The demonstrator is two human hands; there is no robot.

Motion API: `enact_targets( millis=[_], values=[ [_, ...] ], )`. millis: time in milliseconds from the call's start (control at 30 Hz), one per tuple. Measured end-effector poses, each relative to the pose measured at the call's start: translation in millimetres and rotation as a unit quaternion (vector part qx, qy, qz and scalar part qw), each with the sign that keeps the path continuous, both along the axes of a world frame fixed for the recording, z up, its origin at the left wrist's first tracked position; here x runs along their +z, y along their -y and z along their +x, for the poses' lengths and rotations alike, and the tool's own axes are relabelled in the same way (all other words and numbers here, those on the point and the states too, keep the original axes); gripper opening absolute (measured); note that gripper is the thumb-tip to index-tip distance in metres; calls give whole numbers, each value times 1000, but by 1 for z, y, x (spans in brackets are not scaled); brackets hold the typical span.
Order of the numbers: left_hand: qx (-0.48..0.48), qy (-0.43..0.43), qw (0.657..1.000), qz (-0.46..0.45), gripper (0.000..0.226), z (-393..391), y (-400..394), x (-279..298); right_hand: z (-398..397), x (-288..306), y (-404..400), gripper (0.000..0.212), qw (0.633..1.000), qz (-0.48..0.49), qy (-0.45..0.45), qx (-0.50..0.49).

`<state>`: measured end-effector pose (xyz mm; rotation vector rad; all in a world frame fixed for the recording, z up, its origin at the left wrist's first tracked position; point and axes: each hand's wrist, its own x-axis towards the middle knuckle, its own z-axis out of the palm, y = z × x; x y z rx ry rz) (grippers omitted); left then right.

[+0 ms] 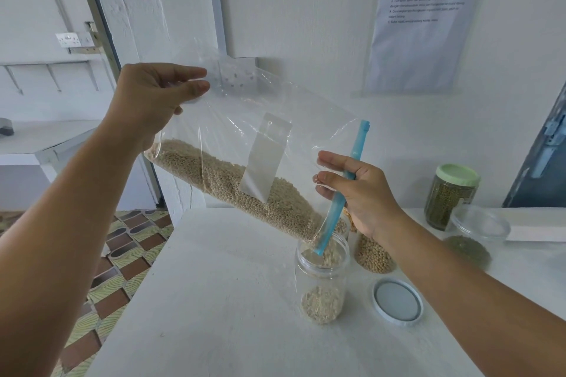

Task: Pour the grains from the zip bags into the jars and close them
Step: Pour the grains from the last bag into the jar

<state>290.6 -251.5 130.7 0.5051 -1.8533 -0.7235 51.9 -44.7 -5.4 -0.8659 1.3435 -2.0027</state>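
1. The clear plastic zip bag (245, 138) hangs tilted across the centre of the frame, its blue zip strip (346, 187) lowest, so the pale beige grains (232, 184) slide toward the opening.
2. The left hand (153, 95), upper left of the frame, pinches the closed corner of the bag between thumb and fingers. Held high, this corner sets the slope.
3. The right hand (358, 190), right of centre, grips the zip strip with curled fingers, steering the open mouth into the jar.
4. The clear plastic jar (321, 278), lower centre on the white table (214, 300), stands upright beneath the bag mouth. A shallow layer of grain covers its bottom; most grain remains in the bag, so pouring appears to be at an early stage.
5. The round pale-blue lid (397, 301) lies flat just right of the jar, within reach for closing.
6. A green-lidded jar of green grains (450, 196), at the right edge, is already closed.
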Motion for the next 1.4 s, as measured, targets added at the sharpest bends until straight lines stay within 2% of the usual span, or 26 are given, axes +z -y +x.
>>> enact_targets(
  millis=[333,1400],
  values=[
    [-1,-2,1000,1,23,-1,-1,-2,0,-1,0,35,1000,-2,6,7],
    [-5,-22,1000,21,31,9,22,8,6,11,14,35,999,-10,5,34]
  ],
)
